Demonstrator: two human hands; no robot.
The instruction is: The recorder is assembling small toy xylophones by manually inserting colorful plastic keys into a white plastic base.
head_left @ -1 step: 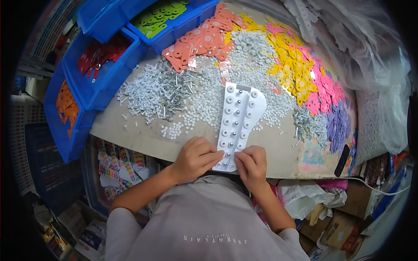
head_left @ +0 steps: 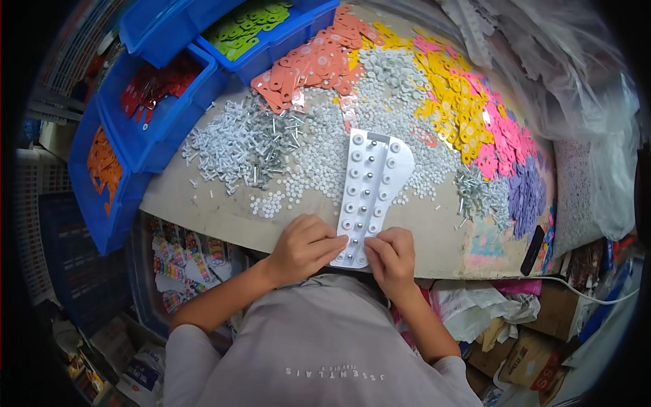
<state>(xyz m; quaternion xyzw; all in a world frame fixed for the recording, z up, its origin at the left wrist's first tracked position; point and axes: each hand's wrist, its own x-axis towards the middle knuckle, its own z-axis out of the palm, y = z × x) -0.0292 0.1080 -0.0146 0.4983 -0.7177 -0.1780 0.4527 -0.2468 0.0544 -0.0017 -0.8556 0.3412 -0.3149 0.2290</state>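
Lying lengthwise on the table (head_left: 434, 234), directly in front of the person, is a white board (head_left: 403, 163). From where I stand, its long axis runs away from the body, the far end leaning slightly to the right. Both hands are at its near end, one on each side, and neither is clearly closer: the left hand (head_left: 304, 243) reaches the left edge, the right hand (head_left: 393, 254) the right edge. On each, thumb and fingers are drawn together, tips at the board; whether a small piece is pinched between them, I cannot tell.

Condition of board: narrow at the near end, with a rounded bulge on the right toward the far end. Two rows of white rings (head_left: 351, 190) flank a middle line of shiny metal studs (head_left: 364, 208). Fingertips cover part of the nearer rows. Loose white discs (head_left: 267, 203) and a heap of pins (head_left: 217, 146) lie to the left.
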